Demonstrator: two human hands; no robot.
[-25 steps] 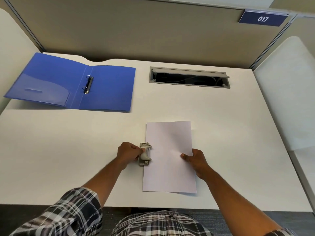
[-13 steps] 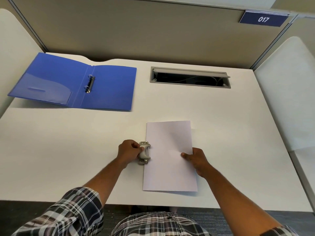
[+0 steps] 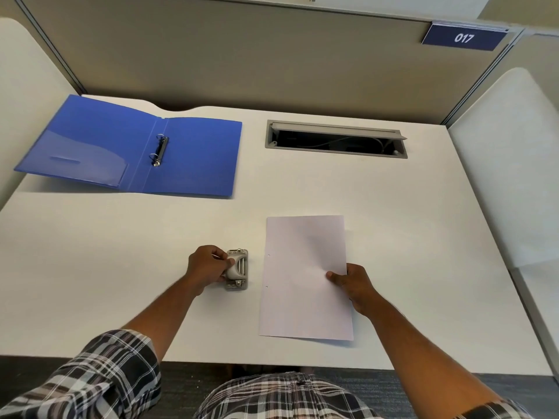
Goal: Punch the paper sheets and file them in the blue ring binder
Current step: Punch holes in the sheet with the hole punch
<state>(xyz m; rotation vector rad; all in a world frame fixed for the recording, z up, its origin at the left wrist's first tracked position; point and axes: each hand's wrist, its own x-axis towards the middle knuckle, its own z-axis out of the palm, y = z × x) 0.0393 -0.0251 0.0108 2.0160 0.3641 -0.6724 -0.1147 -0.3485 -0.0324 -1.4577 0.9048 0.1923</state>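
Observation:
A white paper sheet (image 3: 304, 276) lies flat on the desk in front of me, with two small punched holes along its left edge. My right hand (image 3: 354, 285) pinches its right edge, thumb on top. A small grey hole punch (image 3: 237, 273) stands a short gap to the left of the sheet, and my left hand (image 3: 208, 267) grips its lever side. The blue ring binder (image 3: 196, 155) lies open and flat at the far left of the desk, its two metal rings (image 3: 159, 150) closed at the spine, with no paper in it.
A grey cable slot (image 3: 335, 139) is sunk into the white desk (image 3: 121, 267) at the back, right of the binder. Beige partition walls (image 3: 242, 55) enclose the back and both sides. A "017" sign (image 3: 462, 37) hangs upper right.
The sheet's left edge was in the punch; now sheet and punch are apart, the sheet slid right with my right hand, and two holes show along its left edge.

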